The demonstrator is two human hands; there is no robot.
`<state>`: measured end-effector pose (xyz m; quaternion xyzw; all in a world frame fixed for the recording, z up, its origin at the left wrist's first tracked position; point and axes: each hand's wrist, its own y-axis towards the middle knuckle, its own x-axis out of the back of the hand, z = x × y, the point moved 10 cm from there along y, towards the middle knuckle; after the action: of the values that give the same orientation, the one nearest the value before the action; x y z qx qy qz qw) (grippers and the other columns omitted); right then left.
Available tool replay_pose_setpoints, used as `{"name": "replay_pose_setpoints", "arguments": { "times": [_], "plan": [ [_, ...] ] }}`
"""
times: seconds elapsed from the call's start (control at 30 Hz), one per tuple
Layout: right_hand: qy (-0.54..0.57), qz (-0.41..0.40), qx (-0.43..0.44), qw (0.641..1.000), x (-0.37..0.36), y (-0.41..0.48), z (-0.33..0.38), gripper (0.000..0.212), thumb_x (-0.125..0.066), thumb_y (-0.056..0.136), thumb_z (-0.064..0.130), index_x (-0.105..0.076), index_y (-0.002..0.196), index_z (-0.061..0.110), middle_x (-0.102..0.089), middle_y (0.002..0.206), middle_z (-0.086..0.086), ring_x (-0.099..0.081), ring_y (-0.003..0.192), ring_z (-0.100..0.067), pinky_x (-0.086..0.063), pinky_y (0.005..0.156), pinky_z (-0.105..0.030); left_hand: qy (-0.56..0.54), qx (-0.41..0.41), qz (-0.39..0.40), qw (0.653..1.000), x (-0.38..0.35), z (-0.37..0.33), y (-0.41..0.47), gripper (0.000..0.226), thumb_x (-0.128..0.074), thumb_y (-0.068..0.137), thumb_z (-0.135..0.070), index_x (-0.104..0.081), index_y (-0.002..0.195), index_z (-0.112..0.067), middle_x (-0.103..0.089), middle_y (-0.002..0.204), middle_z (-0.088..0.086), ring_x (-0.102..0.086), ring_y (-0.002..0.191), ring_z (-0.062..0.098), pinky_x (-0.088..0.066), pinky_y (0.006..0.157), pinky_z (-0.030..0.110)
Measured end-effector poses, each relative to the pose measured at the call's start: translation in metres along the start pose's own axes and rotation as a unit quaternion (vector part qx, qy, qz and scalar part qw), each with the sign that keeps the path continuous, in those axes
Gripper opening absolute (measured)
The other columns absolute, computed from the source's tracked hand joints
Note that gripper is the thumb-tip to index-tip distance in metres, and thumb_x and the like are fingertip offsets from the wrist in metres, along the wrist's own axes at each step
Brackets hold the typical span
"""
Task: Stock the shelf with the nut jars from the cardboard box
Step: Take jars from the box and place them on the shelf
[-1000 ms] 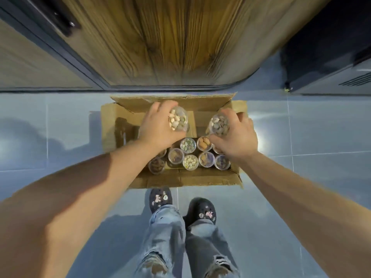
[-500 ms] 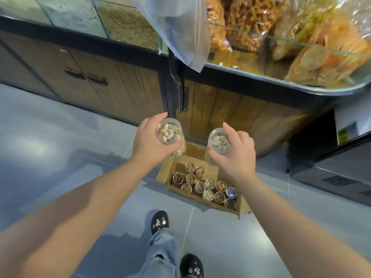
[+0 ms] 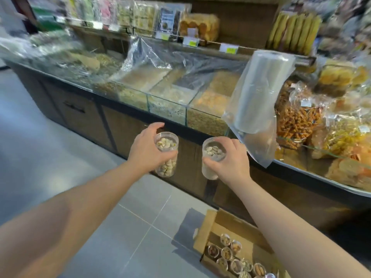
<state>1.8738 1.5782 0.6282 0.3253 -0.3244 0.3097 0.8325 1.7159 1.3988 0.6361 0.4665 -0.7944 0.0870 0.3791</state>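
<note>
My left hand [image 3: 145, 150] grips a clear jar of pistachios [image 3: 167, 154], held upright in front of the wooden counter. My right hand [image 3: 230, 160] grips a second clear nut jar [image 3: 212, 157] at about the same height, a short gap to the right. The cardboard box [image 3: 208, 227] lies open on the grey floor at the lower right, with several more nut jars [image 3: 226, 252] standing in it. The shelf [image 3: 200, 44] with price tags runs along the back above the counter.
Glass bins of loose nuts and grains [image 3: 170, 97] line the counter top. A roll of clear plastic bags [image 3: 255, 93] hangs just right of my right hand. Bagged snacks [image 3: 301, 117] pile up at the right. Packaged goods stand on the shelf.
My head has lifted from the box toward the counter and shelf. Both hands have raised their jars from box level up to counter height.
</note>
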Motion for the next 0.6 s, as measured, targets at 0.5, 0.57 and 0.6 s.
{"name": "replay_pose_setpoints", "arguments": {
  "times": [0.5, 0.57, 0.6],
  "plan": [
    [-0.010, -0.049, -0.022, 0.999, -0.032, 0.174, 0.096, 0.056, -0.071, 0.073, 0.052, -0.055, 0.121, 0.029, -0.056, 0.119, 0.004, -0.048, 0.115, -0.017, -0.045, 0.094, -0.035, 0.089, -0.127, 0.074, 0.985, 0.094, 0.008, 0.222, 0.068, -0.073, 0.066, -0.045, -0.053, 0.130, -0.031, -0.052, 0.132, 0.001, -0.050, 0.121, 0.021, -0.043, 0.097, 0.036],
    [-0.007, -0.058, -0.021, 0.998, -0.030, 0.204, 0.091, 0.054, -0.072, 0.073, 0.051, -0.057, 0.120, 0.029, -0.057, 0.118, 0.004, -0.050, 0.113, -0.015, -0.044, 0.091, -0.032, 0.087, -0.129, 0.078, 0.985, 0.088, 0.007, 0.254, 0.069, -0.073, 0.063, -0.050, -0.057, 0.126, -0.027, -0.055, 0.129, -0.003, -0.052, 0.116, 0.017, -0.044, 0.092, 0.033],
    [-0.002, -0.071, -0.020, 0.997, -0.028, 0.220, 0.089, 0.053, -0.072, 0.074, 0.050, -0.057, 0.120, 0.030, -0.057, 0.119, 0.004, -0.049, 0.114, -0.015, -0.043, 0.091, -0.032, 0.086, -0.127, 0.082, 0.985, 0.085, 0.007, 0.269, 0.068, -0.073, 0.064, -0.051, -0.057, 0.126, -0.027, -0.055, 0.128, -0.004, -0.052, 0.114, 0.015, -0.043, 0.090, 0.031]
  ]
}}
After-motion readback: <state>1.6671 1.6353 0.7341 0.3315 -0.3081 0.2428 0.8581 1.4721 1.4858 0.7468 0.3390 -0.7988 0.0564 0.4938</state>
